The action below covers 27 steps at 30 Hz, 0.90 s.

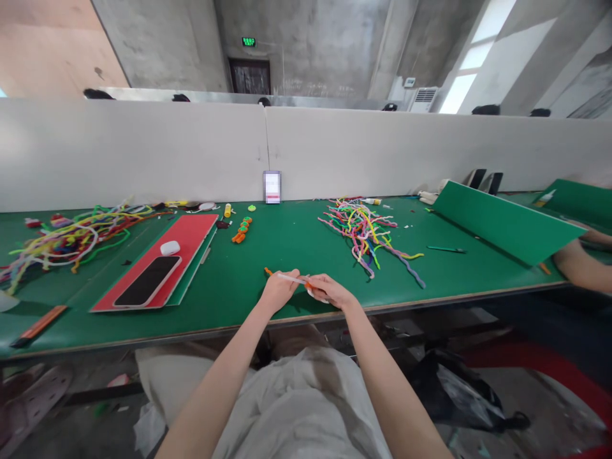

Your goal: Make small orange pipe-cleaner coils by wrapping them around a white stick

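My left hand (278, 291) and my right hand (329, 291) meet near the front edge of the green table (287, 236). Both are closed on a thin white stick (292, 278) with an orange pipe cleaner (268, 272) wound along it. The orange end pokes out to the left of my left hand. My right hand pinches the other end, where some white and orange material shows under the fingers. A heap of many-coloured pipe cleaners (366, 229) lies further back to the right.
A red board (191, 233) at left carries a phone (147, 280) and a white earbud case (169, 247). More pipe cleaners (71, 236) lie far left. Orange pieces (241, 229) sit mid-table. A small phone (272, 187) leans on the partition. A green board (502, 220) and another person's arm (578, 268) are at right.
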Each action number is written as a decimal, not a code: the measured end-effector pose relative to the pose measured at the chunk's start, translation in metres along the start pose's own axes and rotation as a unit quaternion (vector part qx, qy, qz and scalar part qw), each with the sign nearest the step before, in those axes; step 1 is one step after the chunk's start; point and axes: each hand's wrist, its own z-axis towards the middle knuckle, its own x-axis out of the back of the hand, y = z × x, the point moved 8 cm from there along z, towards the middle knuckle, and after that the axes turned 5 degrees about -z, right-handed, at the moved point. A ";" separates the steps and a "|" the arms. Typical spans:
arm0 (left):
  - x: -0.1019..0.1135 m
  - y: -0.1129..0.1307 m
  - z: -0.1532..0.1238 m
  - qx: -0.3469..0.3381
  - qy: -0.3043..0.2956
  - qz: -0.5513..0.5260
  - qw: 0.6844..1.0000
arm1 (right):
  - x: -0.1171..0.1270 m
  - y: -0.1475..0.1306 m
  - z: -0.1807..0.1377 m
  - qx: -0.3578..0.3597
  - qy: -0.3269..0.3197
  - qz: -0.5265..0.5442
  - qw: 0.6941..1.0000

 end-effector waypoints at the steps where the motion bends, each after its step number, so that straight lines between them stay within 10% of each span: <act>1: 0.000 0.000 0.000 -0.001 0.004 -0.002 1.000 | 0.000 0.000 0.000 0.002 0.002 0.001 1.000; 17: 0.049 -0.011 -0.011 0.071 0.225 -0.073 0.969 | 0.010 -0.003 0.001 0.062 0.136 0.014 0.989; 27: 0.036 0.007 -0.004 -0.003 0.135 -0.063 0.989 | 0.008 -0.001 0.002 0.053 0.147 -0.024 0.987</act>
